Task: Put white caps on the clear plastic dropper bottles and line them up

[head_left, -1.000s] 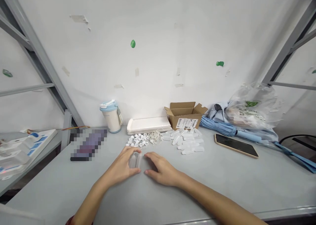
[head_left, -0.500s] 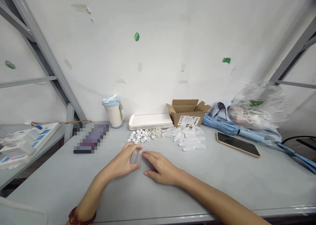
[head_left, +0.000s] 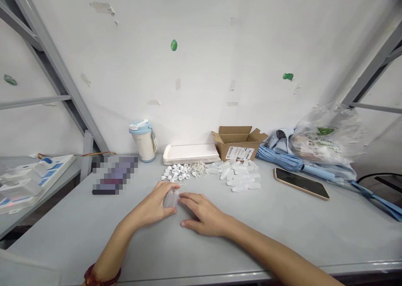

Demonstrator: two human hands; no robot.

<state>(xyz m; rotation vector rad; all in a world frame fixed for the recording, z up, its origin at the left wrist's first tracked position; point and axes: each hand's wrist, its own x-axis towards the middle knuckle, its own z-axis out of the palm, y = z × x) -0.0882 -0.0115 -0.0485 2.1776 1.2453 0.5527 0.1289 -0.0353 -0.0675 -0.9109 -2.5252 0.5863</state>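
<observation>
Okay, so in the head view, the left hand [head_left: 155, 204] has its grip part-open in a C shape around a couple of translucent plastic bottles [head_left: 171, 198], side by side between thumb and fingers, just over the table [head_left: 201, 252] or on it, can't really tell which. The right hand [head_left: 204, 215] is right next to them, grip loosely open with the thumb well apart from the fingers and nothing in it. Its fingertips are super close to the bottles, but I can't tell if they touch.

Behind the hands there's a bunch of white caps [head_left: 177, 173], then a tangle of pale strings [head_left: 198, 169], then a pile of loose bottles [head_left: 240, 177]. Further back are a white stack [head_left: 191, 153] and an open cardboard box [head_left: 238, 145]. A phone [head_left: 301, 184] lies off to the right, and a blue-lidded tumbler [head_left: 144, 143] stands upright on the left.
</observation>
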